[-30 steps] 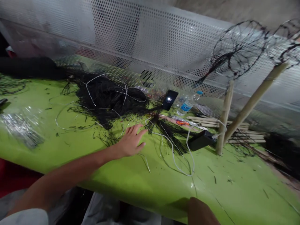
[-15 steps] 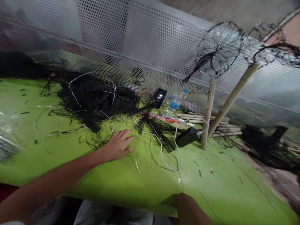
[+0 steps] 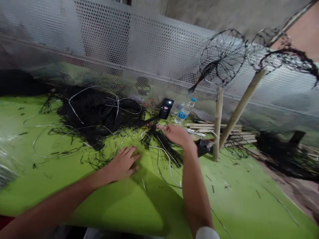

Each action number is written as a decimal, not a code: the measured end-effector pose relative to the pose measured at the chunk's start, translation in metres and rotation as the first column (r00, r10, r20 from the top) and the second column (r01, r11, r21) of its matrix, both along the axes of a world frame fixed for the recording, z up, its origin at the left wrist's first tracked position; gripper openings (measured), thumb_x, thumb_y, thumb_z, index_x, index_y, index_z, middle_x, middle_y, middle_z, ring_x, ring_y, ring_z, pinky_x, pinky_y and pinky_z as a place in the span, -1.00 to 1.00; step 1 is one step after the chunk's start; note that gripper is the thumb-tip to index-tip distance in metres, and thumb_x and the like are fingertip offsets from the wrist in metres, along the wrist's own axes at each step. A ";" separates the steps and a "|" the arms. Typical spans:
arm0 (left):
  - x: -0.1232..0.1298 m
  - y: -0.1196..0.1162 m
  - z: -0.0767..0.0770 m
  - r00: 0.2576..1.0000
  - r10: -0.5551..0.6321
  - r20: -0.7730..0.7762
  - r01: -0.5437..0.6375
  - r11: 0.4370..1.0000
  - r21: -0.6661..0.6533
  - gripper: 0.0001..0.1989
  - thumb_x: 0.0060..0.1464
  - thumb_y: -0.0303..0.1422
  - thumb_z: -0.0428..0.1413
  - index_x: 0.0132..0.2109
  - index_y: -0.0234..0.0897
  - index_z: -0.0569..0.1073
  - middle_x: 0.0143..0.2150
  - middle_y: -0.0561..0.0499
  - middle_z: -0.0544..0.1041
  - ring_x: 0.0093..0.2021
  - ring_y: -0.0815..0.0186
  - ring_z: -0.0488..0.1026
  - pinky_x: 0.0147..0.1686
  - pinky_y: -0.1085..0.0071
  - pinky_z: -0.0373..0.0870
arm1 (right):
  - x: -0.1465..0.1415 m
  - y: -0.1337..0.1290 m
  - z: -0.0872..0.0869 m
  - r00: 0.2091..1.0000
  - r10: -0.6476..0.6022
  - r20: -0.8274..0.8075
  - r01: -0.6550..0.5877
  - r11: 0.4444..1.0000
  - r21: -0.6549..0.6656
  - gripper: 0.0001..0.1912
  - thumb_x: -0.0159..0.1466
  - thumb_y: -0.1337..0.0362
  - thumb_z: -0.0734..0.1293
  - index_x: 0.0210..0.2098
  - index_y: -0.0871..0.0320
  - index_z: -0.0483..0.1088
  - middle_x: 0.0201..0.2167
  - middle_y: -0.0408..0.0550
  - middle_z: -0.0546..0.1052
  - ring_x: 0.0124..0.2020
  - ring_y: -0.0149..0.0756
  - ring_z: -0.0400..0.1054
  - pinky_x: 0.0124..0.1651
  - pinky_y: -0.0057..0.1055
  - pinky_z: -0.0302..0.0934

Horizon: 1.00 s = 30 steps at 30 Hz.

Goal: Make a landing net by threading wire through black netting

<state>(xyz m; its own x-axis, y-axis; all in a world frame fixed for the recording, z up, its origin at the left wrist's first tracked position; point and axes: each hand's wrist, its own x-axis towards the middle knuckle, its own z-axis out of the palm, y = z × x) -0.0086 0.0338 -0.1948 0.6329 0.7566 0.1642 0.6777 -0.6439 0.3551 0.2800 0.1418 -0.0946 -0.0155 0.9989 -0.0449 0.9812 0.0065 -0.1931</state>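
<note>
My left hand [image 3: 122, 165] rests on the green table top, fingers stretched and somewhat apart, holding nothing. It lies just in front of a heap of black stringy fibre [image 3: 99, 108] with thin wire loops on it. My right hand [image 3: 176, 133] reaches over the table beside a tied bundle of black strands [image 3: 165, 146]. Its fingers are curled together, and whatever lies in them is hidden. Close behind that hand stand a dark phone [image 3: 166, 108] with a lit screen and a water bottle [image 3: 184, 112] with a blue cap.
A white cord [image 3: 169, 162] loops across the table [image 3: 231, 196]. A black box [image 3: 203, 147] stands against two wooden posts [image 3: 217, 122] at the right, near a pile of sticks [image 3: 239, 137]. Black netted wire rings [image 3: 224, 54] hang above, before a perforated metal panel [image 3: 154, 49].
My right arm has come in from the bottom edge and its hand now covers the place where an orange-handled object lay. My left hand stays about where it was. The view has shifted slightly.
</note>
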 end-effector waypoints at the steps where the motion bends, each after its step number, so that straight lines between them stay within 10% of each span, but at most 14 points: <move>1: 0.000 0.000 0.000 1.000 -0.006 -0.001 0.006 1.000 -0.003 -0.51 0.39 -0.12 0.06 0.33 -0.23 0.43 0.42 -0.25 0.31 0.45 -0.10 0.20 0.43 -0.17 0.15 | -0.003 0.005 -0.004 1.000 -0.015 0.011 0.016 0.998 -0.059 -0.62 0.46 0.12 0.37 0.17 0.17 0.43 0.14 0.08 0.50 0.06 -0.16 0.48 0.10 -0.10 0.47; 7: -0.001 -0.001 0.006 0.999 -0.043 0.023 0.043 0.999 -0.019 -0.55 0.39 -0.19 0.05 0.33 -0.20 0.43 0.39 -0.22 0.33 0.43 -0.07 0.21 0.42 -0.16 0.18 | -0.017 0.018 -0.021 0.994 -0.106 0.029 0.110 0.980 -0.164 -0.58 0.44 0.13 0.39 0.20 0.19 0.41 0.16 0.09 0.49 0.09 -0.12 0.47 0.12 -0.06 0.46; 12: 0.000 0.002 0.015 0.991 -0.062 0.119 0.069 0.996 -0.055 -0.59 0.38 -0.19 0.06 0.27 -0.18 0.48 0.34 -0.19 0.40 0.40 -0.06 0.26 0.42 -0.15 0.16 | -0.010 0.019 0.001 0.980 -0.179 -0.086 0.188 0.975 0.119 -0.61 0.48 0.20 0.30 0.26 0.14 0.38 0.09 0.12 0.55 0.09 -0.04 0.49 0.15 0.00 0.41; 18: 0.015 0.008 0.046 0.926 0.021 0.377 0.024 0.993 -0.114 -0.52 0.40 -0.09 0.04 0.34 -0.16 0.38 0.34 -0.20 0.40 0.33 -0.04 0.37 0.35 -0.11 0.30 | -0.004 0.008 0.030 0.947 0.014 -0.319 0.167 0.830 0.532 -0.49 0.44 0.35 0.14 0.36 0.15 0.27 0.28 0.18 0.47 0.28 0.02 0.38 0.29 -0.11 0.27; 27: 0.079 0.074 0.137 0.567 0.241 0.788 -0.097 0.969 -0.226 -0.24 0.27 -0.10 0.21 0.45 -0.15 0.08 0.42 -0.32 0.20 0.33 0.01 0.37 0.18 0.10 0.44 | -0.019 -0.010 0.049 0.685 0.501 -0.529 0.072 0.675 0.734 -0.56 0.32 0.30 0.30 0.18 0.09 0.41 0.11 0.04 0.54 0.15 -0.12 0.43 0.27 -0.11 0.32; 30: 0.086 0.088 0.149 0.329 0.182 0.927 0.108 0.968 -0.228 -0.21 0.10 -0.09 0.36 0.37 -0.13 0.23 0.28 -0.21 0.41 0.22 0.05 0.46 0.14 0.13 0.46 | -0.029 -0.028 0.061 0.529 0.600 -0.600 0.011 0.702 0.712 -0.72 0.37 0.12 0.34 0.01 0.09 0.49 -0.12 -0.05 0.59 -0.09 -0.21 0.48 0.03 -0.23 0.45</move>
